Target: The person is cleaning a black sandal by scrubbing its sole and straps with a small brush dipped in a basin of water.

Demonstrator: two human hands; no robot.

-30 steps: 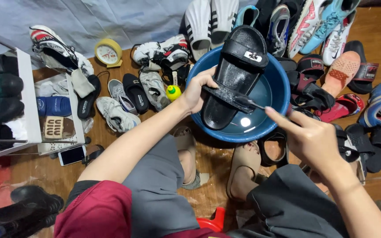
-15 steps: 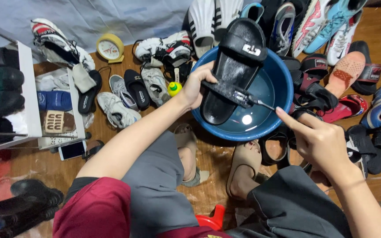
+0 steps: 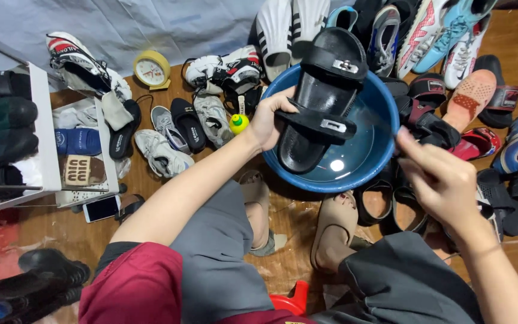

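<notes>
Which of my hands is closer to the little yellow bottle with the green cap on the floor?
Left. Your left hand grips the black sandal over the blue basin, just right of the yellow bottle. Your right hand is beyond the basin's far side, much farther away.

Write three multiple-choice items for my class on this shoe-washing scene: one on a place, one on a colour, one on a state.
1. Where is the black two-strap sandal?
A. On the white shelf
B. Over the round blue plastic basin
C. On the person's foot

2. What colour is the small round alarm clock by the grey cloth?
A. Yellow
B. Red
C. Green

3. What is the left hand doing?
A. Lying flat on the floor
B. Resting on a knee
C. Gripping the sandal's edge

Answers:
1 B, the sandal leans across the basin's rim above the water.
2 A, its case is yellow round a pale dial.
3 C, the fingers wrap the sandal's side, while the right hand is raised beside the basin, clear of the sandal.
</notes>
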